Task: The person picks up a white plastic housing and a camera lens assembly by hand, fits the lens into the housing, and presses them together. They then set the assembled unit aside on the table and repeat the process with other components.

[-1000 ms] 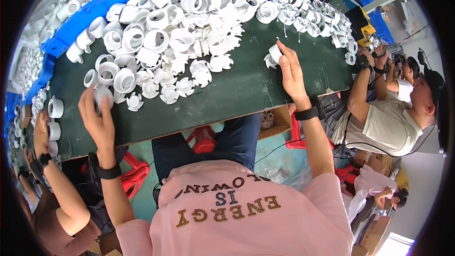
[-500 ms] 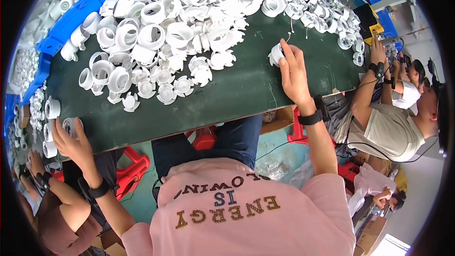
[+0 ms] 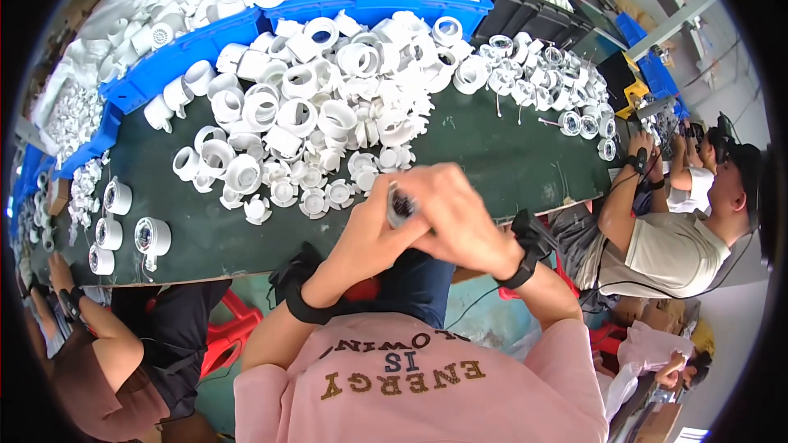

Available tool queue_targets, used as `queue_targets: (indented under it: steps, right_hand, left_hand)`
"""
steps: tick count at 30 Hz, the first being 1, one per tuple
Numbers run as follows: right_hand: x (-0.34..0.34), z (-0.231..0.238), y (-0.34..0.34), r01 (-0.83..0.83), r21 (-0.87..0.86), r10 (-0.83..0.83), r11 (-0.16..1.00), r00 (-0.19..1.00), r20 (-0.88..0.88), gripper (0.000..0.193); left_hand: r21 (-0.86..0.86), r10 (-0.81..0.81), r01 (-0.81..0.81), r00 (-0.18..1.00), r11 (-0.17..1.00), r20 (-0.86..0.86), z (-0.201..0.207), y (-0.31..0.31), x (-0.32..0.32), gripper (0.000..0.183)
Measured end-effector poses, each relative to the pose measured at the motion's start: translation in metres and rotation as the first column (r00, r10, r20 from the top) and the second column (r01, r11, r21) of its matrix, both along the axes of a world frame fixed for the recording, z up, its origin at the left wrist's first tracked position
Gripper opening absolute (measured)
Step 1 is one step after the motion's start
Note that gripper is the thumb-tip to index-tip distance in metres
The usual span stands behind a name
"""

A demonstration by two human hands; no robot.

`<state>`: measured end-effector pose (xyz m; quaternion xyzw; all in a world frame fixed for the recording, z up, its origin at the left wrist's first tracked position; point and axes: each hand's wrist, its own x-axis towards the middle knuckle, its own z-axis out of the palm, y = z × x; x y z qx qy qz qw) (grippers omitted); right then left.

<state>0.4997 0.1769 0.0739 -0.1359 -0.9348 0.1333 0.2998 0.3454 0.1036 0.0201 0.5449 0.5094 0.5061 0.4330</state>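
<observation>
Over the table's near edge, in front of my chest, both hands meet around a small round part with a dark, shiny centre (image 3: 400, 205). My left hand (image 3: 361, 234) has its fingers curled round it from the left. From the right, my right hand (image 3: 464, 217) is closed over its top, slightly blurred. The fingers hide most of the part. Just beyond lie white hub-like pieces with fins (image 3: 312, 201) and a heap of white ring-shaped housings (image 3: 300, 115). At the left stand several white round units with clear faces (image 3: 153, 235).
Blue bins (image 3: 189, 49) full of white parts line the table's far side, beside a black crate (image 3: 533, 12). Clear-faced round parts (image 3: 558, 86) with thin wires lie at the far right. People sit close by on both sides (image 3: 665, 213).
My left hand has left the units at the left and come to the middle. My right hand has brought the round part in from the right, and both now hold it. The view has tilted up.
</observation>
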Motion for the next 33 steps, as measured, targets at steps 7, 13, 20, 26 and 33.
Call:
queue_targets:
  steps: [7,13,20,26,33]
  right_hand:
    - [0.005,-0.016,0.114,0.477,-0.049,-0.478,0.878,0.879,-0.008,0.050]
    - [0.009,-0.055,0.165,0.460,0.085,-0.466,0.884,0.879,0.101,0.013]
    - [0.012,-0.001,0.049,0.077,-0.180,-0.064,0.981,0.995,0.076,0.024]
    - [-0.004,0.007,-0.020,0.126,-0.491,-0.050,0.862,0.985,0.166,0.054]
    - [-0.001,-0.024,-0.033,-0.108,-0.637,-0.085,0.763,0.961,-0.265,0.053]
  left_hand:
    - [-0.222,0.090,0.021,0.874,0.975,0.478,0.017,-0.022,-0.033,0.046]
    - [-0.268,0.167,-0.016,0.818,0.963,0.550,0.021,-0.025,-0.032,0.036]
    - [-0.266,0.168,-0.053,0.886,0.963,0.432,0.014,-0.015,-0.030,0.039]
    - [0.048,0.206,-0.206,0.979,0.977,0.006,0.009,-0.010,-0.013,0.039]
    - [-0.185,0.203,-0.162,0.951,0.969,0.232,0.029,-0.022,-0.015,0.044]
